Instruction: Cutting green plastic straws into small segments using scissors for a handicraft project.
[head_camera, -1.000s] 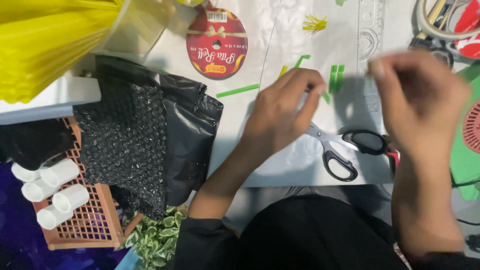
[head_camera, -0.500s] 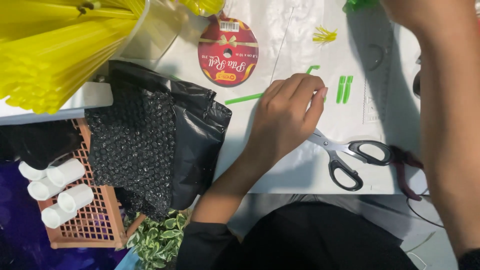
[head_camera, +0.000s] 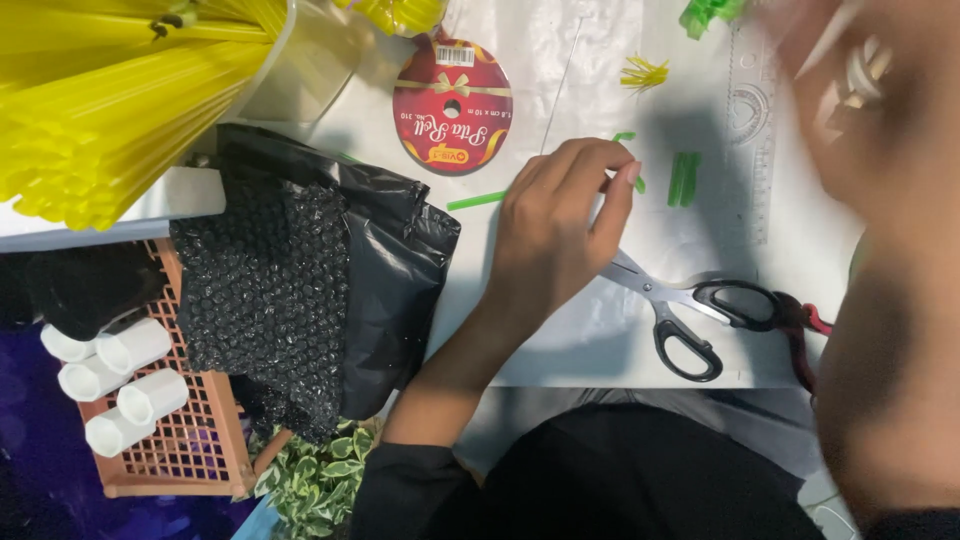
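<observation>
Hands over cut green straw pieces on the white bench

Left of the black-handled scissors (head_camera: 690, 310) the left hand (head_camera: 560, 235) rests, fingers curled on a short green straw piece (head_camera: 638, 182), pinning it flat; beyond, two green pieces (head_camera: 684, 178) lie loose; the right hand (head_camera: 860, 110) is blurred, its grip unreadable; farther left, an orange basket (head_camera: 190, 450) holds white tubes (head_camera: 105, 385)

White table (head_camera: 560, 340) carries: scissors (head_camera: 680, 310) near front edge, black handles to right; red ribbon spool (head_camera: 452, 104) flat at back; green straw pieces (head_camera: 684, 178) side by side, another green straw (head_camera: 476, 201) left of them; yellow scraps (head_camera: 644, 71) at back; clear ruler (head_camera: 760, 150) right; black bubble wrap (head_camera: 300, 290) draped over left edge.
</observation>
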